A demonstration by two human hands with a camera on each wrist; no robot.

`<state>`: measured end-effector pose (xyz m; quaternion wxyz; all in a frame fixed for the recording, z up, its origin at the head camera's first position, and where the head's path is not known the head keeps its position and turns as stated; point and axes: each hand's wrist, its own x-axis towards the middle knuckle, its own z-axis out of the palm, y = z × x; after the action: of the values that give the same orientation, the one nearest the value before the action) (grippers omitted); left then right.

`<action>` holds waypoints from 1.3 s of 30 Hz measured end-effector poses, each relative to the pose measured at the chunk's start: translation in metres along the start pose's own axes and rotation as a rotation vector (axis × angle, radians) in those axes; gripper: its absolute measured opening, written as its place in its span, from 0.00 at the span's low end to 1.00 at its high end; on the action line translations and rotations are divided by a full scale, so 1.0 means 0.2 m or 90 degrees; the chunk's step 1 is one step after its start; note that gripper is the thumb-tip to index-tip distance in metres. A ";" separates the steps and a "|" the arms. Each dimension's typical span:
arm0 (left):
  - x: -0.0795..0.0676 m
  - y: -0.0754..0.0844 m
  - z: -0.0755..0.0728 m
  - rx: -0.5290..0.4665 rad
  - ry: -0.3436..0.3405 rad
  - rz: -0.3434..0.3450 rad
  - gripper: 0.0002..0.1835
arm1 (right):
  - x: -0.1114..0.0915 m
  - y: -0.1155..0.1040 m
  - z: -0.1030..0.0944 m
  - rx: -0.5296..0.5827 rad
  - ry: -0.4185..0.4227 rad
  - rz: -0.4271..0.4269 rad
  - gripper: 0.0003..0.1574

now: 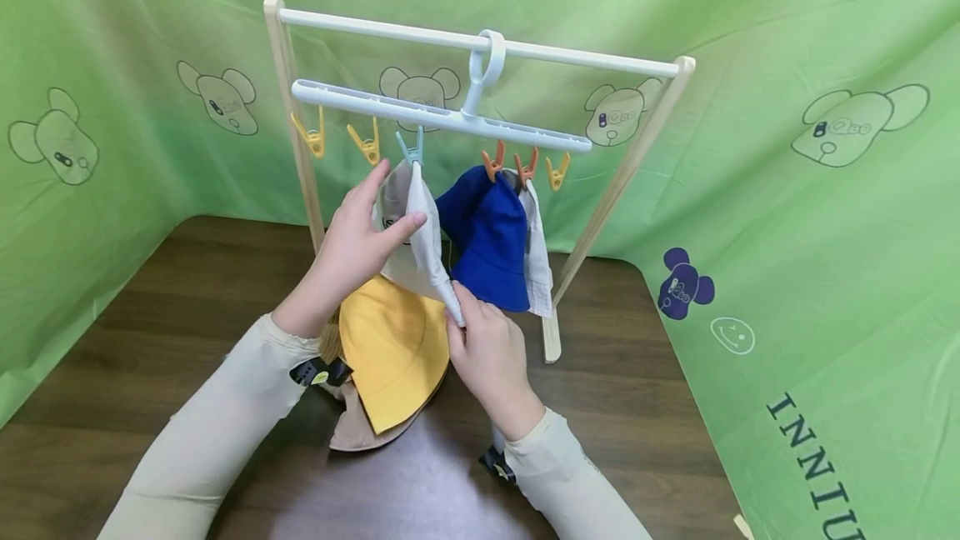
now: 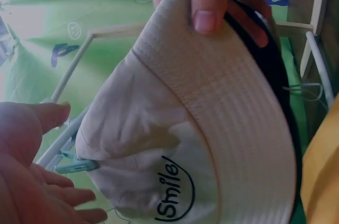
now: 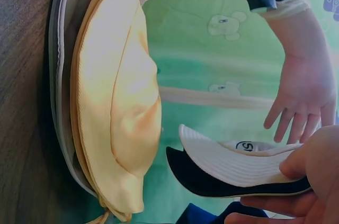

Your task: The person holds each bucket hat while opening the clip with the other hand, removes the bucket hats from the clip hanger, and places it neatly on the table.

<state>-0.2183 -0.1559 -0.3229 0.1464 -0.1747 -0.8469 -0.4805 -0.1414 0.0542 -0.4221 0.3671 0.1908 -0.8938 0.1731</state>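
A white bucket hat (image 1: 429, 244) with a "Smile" print hangs from a teal clothespin (image 1: 411, 152) on the light-blue hanger (image 1: 375, 104). My right hand (image 1: 491, 352) pinches its brim at the lower edge, thumb on the white side and fingers over the dark underside, as the left wrist view shows. Beside the crown, my left hand (image 1: 352, 236) is spread with thumb and fingers apart, near the clothespin and gripping nothing. To the right hang a blue bucket hat (image 1: 487, 227) and another white hat (image 1: 537, 261), on orange clothespins (image 1: 527, 165).
A yellow bucket hat (image 1: 397, 348) lies over a brown hat (image 1: 356, 427) on the dark wooden table (image 1: 615, 407), below the hanging hats. Yellow clothespins (image 1: 366, 144) hang at both ends of the hanger. The wooden rack (image 1: 611, 173) stands before green cloth walls (image 1: 825, 232).
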 end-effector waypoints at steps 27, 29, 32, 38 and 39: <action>0.24 0.14 0.01 -0.027 0.072 -0.084 0.34 | 0.01 0.00 -0.01 -0.016 0.023 -0.018 0.20; 0.25 0.14 0.01 -0.010 0.080 -0.081 0.30 | 0.01 0.00 -0.01 -0.019 0.023 -0.017 0.20; 0.27 0.13 0.02 0.012 0.099 -0.079 0.26 | 0.01 0.00 -0.01 -0.023 0.022 -0.017 0.20; 0.30 0.15 0.02 0.006 0.117 -0.090 0.25 | 0.01 0.00 -0.01 -0.031 0.026 -0.022 0.20; 0.30 0.15 0.02 -0.009 0.114 -0.098 0.26 | 0.01 0.00 -0.01 -0.032 0.027 -0.023 0.20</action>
<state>-0.2594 -0.1280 -0.2771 0.1826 -0.0668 -0.8378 -0.5102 -0.1411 0.0548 -0.4200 0.3938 0.1942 -0.8861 0.1482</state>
